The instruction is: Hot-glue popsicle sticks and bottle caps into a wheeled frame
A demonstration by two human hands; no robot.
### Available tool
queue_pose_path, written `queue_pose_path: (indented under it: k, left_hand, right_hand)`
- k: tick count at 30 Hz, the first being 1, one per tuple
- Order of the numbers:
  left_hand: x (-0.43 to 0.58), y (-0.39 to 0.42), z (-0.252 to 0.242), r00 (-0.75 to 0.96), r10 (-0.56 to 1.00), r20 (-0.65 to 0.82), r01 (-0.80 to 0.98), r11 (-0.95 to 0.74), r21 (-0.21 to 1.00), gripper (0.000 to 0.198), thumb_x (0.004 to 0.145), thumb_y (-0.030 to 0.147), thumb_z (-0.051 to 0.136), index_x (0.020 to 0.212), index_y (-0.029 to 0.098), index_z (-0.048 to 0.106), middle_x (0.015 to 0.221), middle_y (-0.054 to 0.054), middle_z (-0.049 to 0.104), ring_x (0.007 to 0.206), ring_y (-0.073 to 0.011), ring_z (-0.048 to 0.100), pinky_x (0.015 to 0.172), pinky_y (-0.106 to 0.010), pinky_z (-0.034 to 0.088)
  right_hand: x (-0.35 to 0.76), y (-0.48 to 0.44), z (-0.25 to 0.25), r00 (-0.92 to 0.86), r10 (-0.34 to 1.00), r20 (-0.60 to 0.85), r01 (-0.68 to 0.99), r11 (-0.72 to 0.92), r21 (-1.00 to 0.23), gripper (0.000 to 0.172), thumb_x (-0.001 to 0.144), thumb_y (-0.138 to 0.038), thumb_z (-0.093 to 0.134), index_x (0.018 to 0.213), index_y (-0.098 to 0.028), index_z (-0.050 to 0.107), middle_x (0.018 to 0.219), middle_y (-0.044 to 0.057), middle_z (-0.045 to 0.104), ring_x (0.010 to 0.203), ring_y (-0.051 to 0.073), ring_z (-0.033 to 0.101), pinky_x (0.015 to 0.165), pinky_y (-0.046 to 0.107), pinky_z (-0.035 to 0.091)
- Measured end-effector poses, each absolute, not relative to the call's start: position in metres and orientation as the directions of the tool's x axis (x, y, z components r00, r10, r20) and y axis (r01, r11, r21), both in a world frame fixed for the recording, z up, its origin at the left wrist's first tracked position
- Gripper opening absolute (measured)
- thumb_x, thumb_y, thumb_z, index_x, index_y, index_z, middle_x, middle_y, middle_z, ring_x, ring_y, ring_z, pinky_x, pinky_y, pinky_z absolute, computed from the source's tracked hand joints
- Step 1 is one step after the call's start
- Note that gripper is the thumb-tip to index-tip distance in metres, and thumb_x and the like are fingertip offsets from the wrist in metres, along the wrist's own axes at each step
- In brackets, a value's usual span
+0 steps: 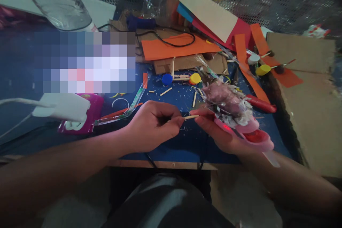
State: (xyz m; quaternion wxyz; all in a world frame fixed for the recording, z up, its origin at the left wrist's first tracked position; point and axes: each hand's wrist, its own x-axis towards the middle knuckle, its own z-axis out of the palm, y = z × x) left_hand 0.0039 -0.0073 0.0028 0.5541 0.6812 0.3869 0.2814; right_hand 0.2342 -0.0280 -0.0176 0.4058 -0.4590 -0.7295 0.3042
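A short wooden stick (191, 117) spans the gap between my two hands above the blue table. My left hand (153, 126) pinches its left end between thumb and forefinger, the other fingers curled. At the right end, thumb and finger of my right hand (213, 128) close on the stick. That same hand bears a pink hot glue gun (249, 126), its front wrapped in crusted, whitish and purplish material. A small red light glows on the gun, and a pale glue stick (271, 159) juts from its rear. My grip on the gun is largely hidden beneath it.
Cut stick pieces (166, 91) and shavings litter the blue table. Beyond lie blue (167, 79) and yellow caps (195, 78), orange paper (176, 47) and cardboard (312, 114). A white plug (62, 108) sits in a magenta power strip (97, 105). A clear bottle (56, 0) stands behind.
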Motion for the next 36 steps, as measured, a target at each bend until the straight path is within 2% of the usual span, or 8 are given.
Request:
queue_pose_path:
  k: [3, 7, 13, 18, 20, 23, 28, 36]
  left_hand:
    - [0.004, -0.007, 0.003, 0.575, 0.818, -0.014, 0.172, -0.105, 0.98, 0.035, 0.091, 0.031, 0.058, 0.059, 0.019, 0.049, 0.056, 0.003, 0.045, 0.053, -0.0084, 0.037, 0.048, -0.024, 0.029]
    - [0.005, -0.007, 0.005, 0.613, 0.789, 0.05, 0.141, -0.171, 0.975, 0.044, 0.096, 0.031, 0.059, 0.057, 0.02, 0.042, 0.056, 0.005, 0.037, 0.054, -0.0074, 0.033, 0.049, -0.022, 0.028]
    - [0.003, -0.005, 0.004, 0.629, 0.778, 0.009, 0.129, -0.116, 0.985, 0.05, 0.101, 0.037, 0.063, 0.058, 0.019, 0.045, 0.055, 0.005, 0.037, 0.054, -0.0078, 0.032, 0.047, -0.023, 0.026]
    - [0.004, -0.009, 0.0, 0.647, 0.761, -0.036, 0.088, -0.028, 0.996, 0.065, 0.105, 0.051, 0.065, 0.055, 0.019, 0.039, 0.052, 0.005, 0.034, 0.052, -0.008, 0.028, 0.046, -0.026, 0.021]
    - [0.005, -0.011, 0.0, 0.646, 0.76, -0.072, 0.069, 0.036, 0.997, 0.07, 0.106, 0.064, 0.06, 0.055, 0.019, 0.043, 0.051, 0.003, 0.039, 0.051, -0.0086, 0.032, 0.048, -0.027, 0.025]
    - [0.005, -0.011, 0.001, 0.597, 0.797, -0.086, 0.043, 0.076, 0.996, 0.074, 0.105, 0.075, 0.052, 0.06, 0.016, 0.056, 0.057, -0.001, 0.053, 0.056, -0.011, 0.046, 0.056, -0.027, 0.039]
    - [0.001, -0.007, 0.002, 0.588, 0.808, -0.031, -0.061, 0.083, 0.995, 0.054, 0.107, 0.056, 0.059, 0.076, 0.014, 0.07, 0.072, -0.005, 0.067, 0.069, -0.0141, 0.06, 0.067, -0.027, 0.048]
    - [0.003, -0.006, 0.003, 0.532, 0.847, -0.005, -0.019, 0.018, 1.0, 0.033, 0.1, 0.035, 0.065, 0.074, 0.015, 0.067, 0.07, -0.002, 0.065, 0.064, -0.0119, 0.056, 0.061, -0.024, 0.046]
  right_hand:
    - [0.233, -0.028, -0.02, -0.241, 0.879, 0.411, 0.374, 0.475, -0.797, 0.012, 0.099, -0.028, 0.078, 0.102, -0.037, 0.086, 0.1, -0.003, 0.09, 0.091, 0.024, 0.088, 0.093, 0.04, 0.073]
    - [0.23, -0.028, -0.016, -0.265, 0.896, 0.357, 0.444, 0.442, -0.779, 0.01, 0.099, -0.032, 0.077, 0.1, -0.036, 0.086, 0.095, -0.002, 0.089, 0.089, 0.025, 0.087, 0.089, 0.042, 0.073]
    - [0.231, -0.029, -0.021, -0.237, 0.844, 0.482, 0.47, 0.534, -0.703, 0.009, 0.098, -0.035, 0.078, 0.099, -0.034, 0.087, 0.09, 0.002, 0.087, 0.079, 0.024, 0.084, 0.074, 0.039, 0.071]
    - [0.238, -0.035, -0.026, -0.303, 0.897, 0.323, 0.533, 0.44, -0.723, 0.032, 0.099, -0.05, 0.075, 0.076, -0.03, 0.081, 0.064, 0.001, 0.073, 0.065, 0.022, 0.074, 0.063, 0.037, 0.065]
    - [0.236, -0.035, -0.022, -0.295, 0.902, 0.314, 0.49, 0.425, -0.761, 0.034, 0.098, -0.05, 0.076, 0.071, -0.03, 0.078, 0.063, 0.001, 0.072, 0.066, 0.022, 0.074, 0.062, 0.037, 0.065]
    - [0.23, -0.033, -0.016, -0.23, 0.923, 0.307, 0.472, 0.382, -0.795, 0.018, 0.097, -0.046, 0.078, 0.085, -0.033, 0.082, 0.083, 0.002, 0.082, 0.083, 0.026, 0.081, 0.075, 0.042, 0.07]
    - [0.231, -0.028, -0.015, -0.188, 0.948, 0.256, 0.414, 0.313, -0.855, 0.013, 0.099, -0.042, 0.077, 0.101, -0.033, 0.085, 0.094, 0.002, 0.086, 0.097, 0.027, 0.083, 0.101, 0.049, 0.066]
    - [0.238, -0.027, -0.01, -0.175, 0.962, 0.208, 0.414, 0.264, -0.871, 0.017, 0.1, -0.043, 0.076, 0.108, -0.03, 0.084, 0.091, 0.004, 0.082, 0.095, 0.026, 0.08, 0.082, 0.041, 0.067]
